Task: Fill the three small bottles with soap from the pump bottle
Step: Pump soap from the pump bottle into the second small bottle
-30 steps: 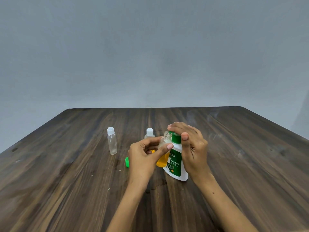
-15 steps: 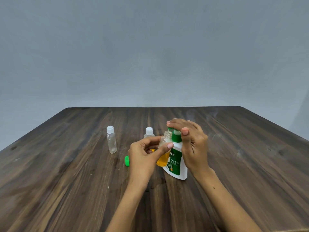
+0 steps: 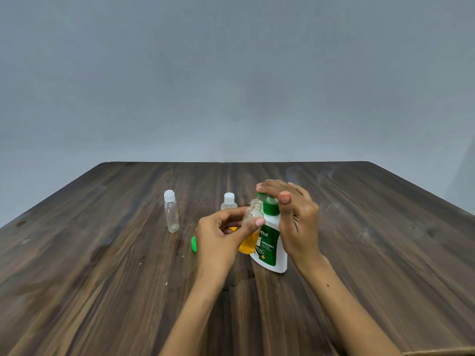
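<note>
While my left hand pinches the light, slippery small bottle mid-body, right hand fingers lie flat on the pump bottle head.

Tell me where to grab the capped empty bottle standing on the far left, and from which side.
Take the empty bottle around its clear, straight body below the white cap, coming from the left with the left hand once it is free. It stands upright and alone on the table, with open space on that side.
</note>
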### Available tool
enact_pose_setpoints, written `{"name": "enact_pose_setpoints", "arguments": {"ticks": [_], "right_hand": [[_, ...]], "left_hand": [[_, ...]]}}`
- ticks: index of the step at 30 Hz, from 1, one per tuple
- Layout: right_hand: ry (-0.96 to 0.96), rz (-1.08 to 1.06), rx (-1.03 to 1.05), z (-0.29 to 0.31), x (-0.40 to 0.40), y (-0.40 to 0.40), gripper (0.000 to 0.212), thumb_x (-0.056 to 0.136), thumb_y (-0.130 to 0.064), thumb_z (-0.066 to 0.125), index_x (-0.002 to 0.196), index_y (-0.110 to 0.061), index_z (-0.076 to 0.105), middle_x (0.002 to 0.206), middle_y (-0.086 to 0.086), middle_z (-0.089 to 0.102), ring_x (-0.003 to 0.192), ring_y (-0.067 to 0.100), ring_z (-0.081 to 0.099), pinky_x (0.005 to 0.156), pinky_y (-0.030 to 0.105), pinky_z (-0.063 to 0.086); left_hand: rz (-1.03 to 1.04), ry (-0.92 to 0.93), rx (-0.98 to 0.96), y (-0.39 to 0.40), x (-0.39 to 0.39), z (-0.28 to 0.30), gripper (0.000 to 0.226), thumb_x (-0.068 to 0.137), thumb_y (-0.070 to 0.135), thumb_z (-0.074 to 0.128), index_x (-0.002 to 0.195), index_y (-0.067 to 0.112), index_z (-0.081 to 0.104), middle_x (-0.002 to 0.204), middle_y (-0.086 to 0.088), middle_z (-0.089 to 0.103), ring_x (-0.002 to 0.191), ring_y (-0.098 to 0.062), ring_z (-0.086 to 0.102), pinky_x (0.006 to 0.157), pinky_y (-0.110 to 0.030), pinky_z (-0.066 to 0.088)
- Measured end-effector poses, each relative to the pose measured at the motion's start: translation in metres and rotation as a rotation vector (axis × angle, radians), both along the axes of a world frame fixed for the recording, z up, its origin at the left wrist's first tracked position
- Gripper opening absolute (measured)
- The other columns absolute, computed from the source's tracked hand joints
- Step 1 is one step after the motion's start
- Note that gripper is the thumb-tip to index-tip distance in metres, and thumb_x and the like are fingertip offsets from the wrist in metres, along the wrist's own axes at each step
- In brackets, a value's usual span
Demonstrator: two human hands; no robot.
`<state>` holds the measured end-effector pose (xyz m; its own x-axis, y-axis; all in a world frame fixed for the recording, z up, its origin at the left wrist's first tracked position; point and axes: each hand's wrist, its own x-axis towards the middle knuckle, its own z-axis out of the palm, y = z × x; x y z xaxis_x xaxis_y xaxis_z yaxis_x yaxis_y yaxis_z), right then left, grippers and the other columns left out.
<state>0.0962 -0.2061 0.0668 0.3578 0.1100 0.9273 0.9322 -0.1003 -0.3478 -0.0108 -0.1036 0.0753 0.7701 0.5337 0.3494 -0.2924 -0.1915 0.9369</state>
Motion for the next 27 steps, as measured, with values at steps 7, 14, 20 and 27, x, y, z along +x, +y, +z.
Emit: {"name": "enact_pose_setpoints", "arguments": {"ticks": [7, 14, 20, 27], "right_hand": [[0.012, 0.006, 0.0, -0.0004, -0.0004, 0.0002, 0.066, 0.104, -0.049, 0.02, 0.098, -0.011, 0.074, 0.106, -0.006, 0.071, 0.104, 0.011, 0.065, 0.093, 0.047, 0.046], [-0.002, 0.002, -0.004, -0.0029, -0.0001, 0.0001, 0.064, 0.104, -0.048, 0.022, 0.097, -0.01, 0.074, 0.106, -0.004, 0.071, 0.105, 0.01, 0.065, 0.091, 0.05, 0.047], [-0.021, -0.001, -0.031, -0.0012, 0.0012, -0.0023, 0.063, 0.104, -0.047, 0.022, 0.103, -0.011, 0.073, 0.11, -0.003, 0.071, 0.11, 0.01, 0.063, 0.092, 0.05, 0.046], [-0.004, 0.006, -0.006, -0.0045, 0.0005, -0.0014, 0.062, 0.104, -0.046, 0.023, 0.099, -0.012, 0.074, 0.106, -0.008, 0.069, 0.104, 0.009, 0.065, 0.09, 0.05, 0.048]], "left_hand": [[0.012, -0.006, -0.01, 0.001, 0.0011, 0.0001, 0.027, 0.059, 0.035, 0.082, 0.085, 0.03, 0.075, 0.086, 0.008, 0.077, 0.087, -0.011, 0.073, 0.09, -0.048, 0.055], [0.004, -0.001, -0.012, 0.0018, 0.0018, -0.0011, 0.022, 0.066, 0.024, 0.084, 0.082, 0.033, 0.073, 0.085, 0.011, 0.077, 0.085, -0.009, 0.072, 0.089, -0.046, 0.056], [-0.001, -0.007, -0.019, -0.0001, 0.0024, 0.0002, 0.029, 0.058, 0.036, 0.081, 0.086, 0.031, 0.075, 0.087, 0.009, 0.077, 0.087, -0.01, 0.072, 0.09, -0.046, 0.056], [0.007, 0.002, -0.016, 0.0005, 0.0033, 0.0002, 0.033, 0.058, 0.038, 0.081, 0.089, 0.027, 0.076, 0.088, 0.006, 0.077, 0.09, -0.012, 0.072, 0.09, -0.048, 0.056]]}}
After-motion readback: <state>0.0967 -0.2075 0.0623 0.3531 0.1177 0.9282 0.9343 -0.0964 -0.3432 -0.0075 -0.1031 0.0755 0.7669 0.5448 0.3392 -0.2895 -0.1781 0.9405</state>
